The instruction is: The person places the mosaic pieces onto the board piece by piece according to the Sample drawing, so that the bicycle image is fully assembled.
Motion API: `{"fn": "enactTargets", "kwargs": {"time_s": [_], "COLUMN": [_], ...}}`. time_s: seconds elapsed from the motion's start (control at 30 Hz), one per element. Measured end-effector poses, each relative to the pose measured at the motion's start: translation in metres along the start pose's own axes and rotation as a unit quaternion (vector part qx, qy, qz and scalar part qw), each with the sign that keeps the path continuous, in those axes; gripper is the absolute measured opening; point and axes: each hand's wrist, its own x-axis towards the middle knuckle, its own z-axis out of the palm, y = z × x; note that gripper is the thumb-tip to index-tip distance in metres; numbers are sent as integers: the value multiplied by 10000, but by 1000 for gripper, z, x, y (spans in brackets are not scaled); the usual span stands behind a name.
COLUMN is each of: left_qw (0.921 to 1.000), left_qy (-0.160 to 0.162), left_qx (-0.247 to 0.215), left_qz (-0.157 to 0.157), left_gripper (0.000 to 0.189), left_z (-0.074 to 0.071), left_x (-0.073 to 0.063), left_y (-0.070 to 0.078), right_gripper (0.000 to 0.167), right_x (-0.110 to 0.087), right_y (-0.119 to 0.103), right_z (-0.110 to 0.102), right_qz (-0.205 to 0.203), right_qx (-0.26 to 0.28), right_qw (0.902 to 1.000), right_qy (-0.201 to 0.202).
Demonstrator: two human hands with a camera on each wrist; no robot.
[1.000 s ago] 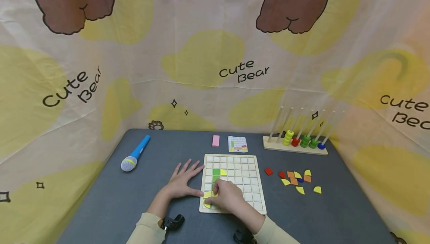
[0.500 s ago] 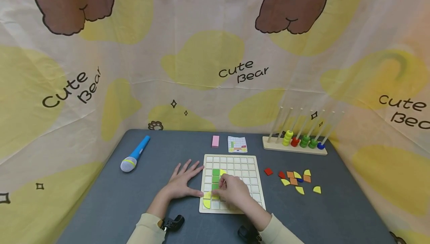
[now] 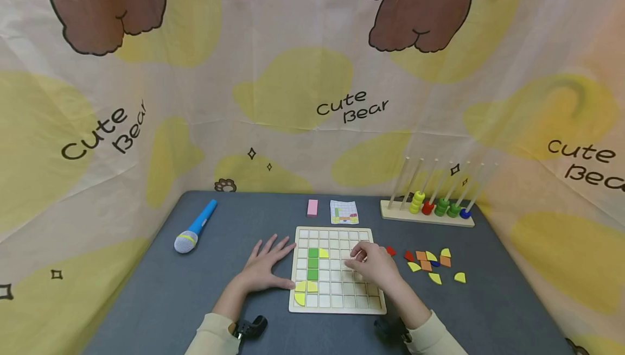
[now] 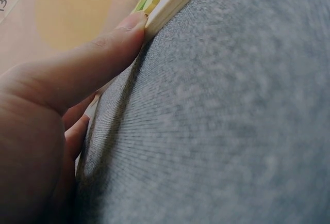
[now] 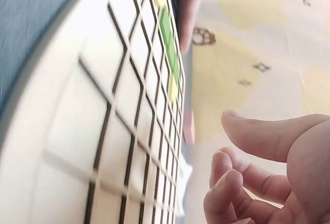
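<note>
Possibly, a nudge from the spread, empty left hand (image 3: 266,268), touching the edge of the grid board (image 3: 337,274), could shift the tiles (image 3: 313,263) beside it, the right hand (image 3: 377,266) hovering empty, loosely curled.

Head view: from above the near side, facing forward and down over the whole bench (image 3: 263,214) to the printed backdrop (image 3: 278,100); the most distant. Left wrist view: very close, tilted, looking past the left hand (image 3: 262,271) along the edge of the board (image 3: 337,285). Right wrist view: close, turned sideways, skimming the board beside the right hand (image 3: 375,265). All three share the board and backdrop.
</note>
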Motion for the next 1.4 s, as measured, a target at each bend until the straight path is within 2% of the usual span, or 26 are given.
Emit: {"fn": "enactTargets", "kwargs": {"time_s": [0.27,0.9,1.4], "left_qw": [10000,10000,10000], "left_qy": [8,4,-14], "left_qx": [-11,48,57], "left_qz": [-6,11,20], "left_gripper": [104,103,104], "left_z": [2,2,4], "left_x": [-1,-1,2], "left_y": [-2,-2,-5], "right_gripper": [22,29,30], "right_x": [4,-1,-4], "right_y": [21,59,103], "right_z": [-19,-57,-73], "right_qz": [307,650,874], "right_qx": [62,-245,-463], "right_qw": [9993,9961,9925], "right_qy": [192,549,715]}}
